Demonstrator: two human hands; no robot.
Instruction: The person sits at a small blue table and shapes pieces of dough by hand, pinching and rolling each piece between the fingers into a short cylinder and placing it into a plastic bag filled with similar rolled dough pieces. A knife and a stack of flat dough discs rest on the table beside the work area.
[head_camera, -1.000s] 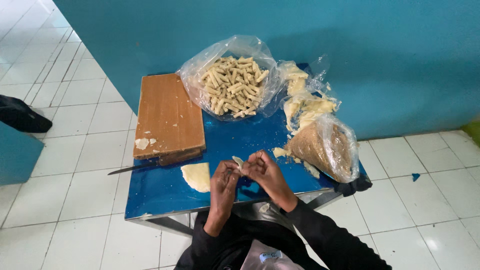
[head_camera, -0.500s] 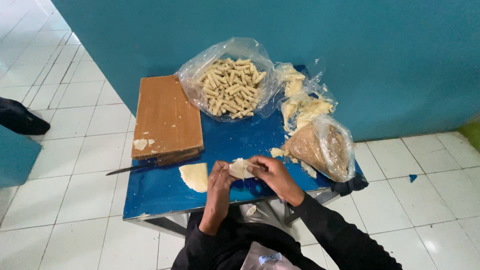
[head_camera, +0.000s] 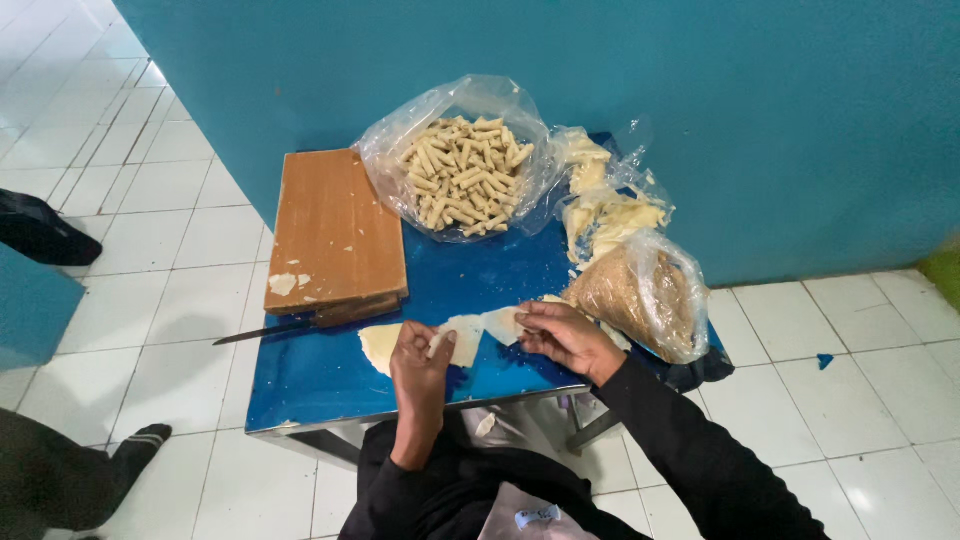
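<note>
My left hand (head_camera: 418, 365) and my right hand (head_camera: 560, 335) hold pale thin dough sheets over the front of a small blue table (head_camera: 300, 385). The left pinches one sheet (head_camera: 462, 338); the right grips a second sheet (head_camera: 500, 324) beside it. A third flat sheet (head_camera: 379, 345) lies on the table just left of my left hand. A clear bag of several rolled dough sticks (head_camera: 462, 170) sits at the back of the table.
A wooden cutting board (head_camera: 335, 235) lies on the table's left side, with a knife (head_camera: 270, 330) sticking out from under its front edge. On the right are a bag of brown crumbs (head_camera: 640, 295) and a bag of pale dough sheets (head_camera: 600, 205). Another person's foot (head_camera: 140, 445) stands lower left.
My hands have spread apart, and the dough between them now shows as two flat sheets where it was earlier bunched at my fingertips.
</note>
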